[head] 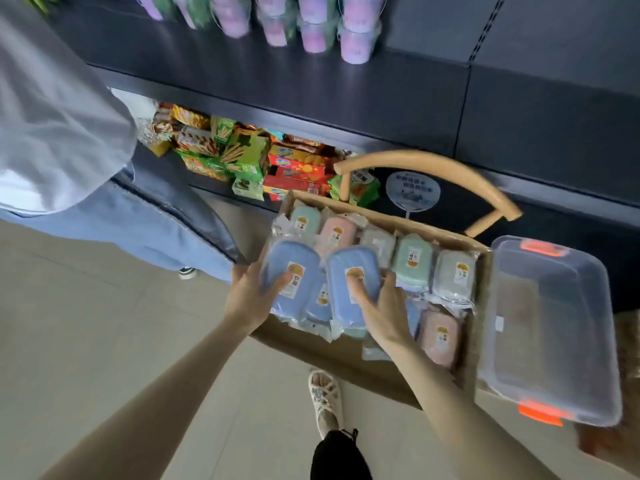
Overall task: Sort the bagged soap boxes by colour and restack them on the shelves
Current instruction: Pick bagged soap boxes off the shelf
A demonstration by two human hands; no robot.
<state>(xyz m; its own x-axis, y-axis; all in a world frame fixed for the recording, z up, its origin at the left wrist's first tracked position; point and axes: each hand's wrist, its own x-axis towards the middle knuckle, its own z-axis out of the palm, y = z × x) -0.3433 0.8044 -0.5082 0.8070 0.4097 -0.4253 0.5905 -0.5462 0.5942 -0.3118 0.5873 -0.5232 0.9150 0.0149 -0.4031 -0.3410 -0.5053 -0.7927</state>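
Our left hand (247, 296) grips a blue bagged soap box (294, 268) at its near left edge, thumb on top. Our right hand (381, 306) grips a second blue box (349, 271) just beside it. Both boxes are over the near left of the cardboard carton (346, 355), which holds green soap boxes (414, 261) and pink soap boxes (440, 337). A clear plastic bin (550, 327) stands to the right

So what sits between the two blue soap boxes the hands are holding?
In the head view, a third blue soap box lies in the gap between them, lower in the carton.
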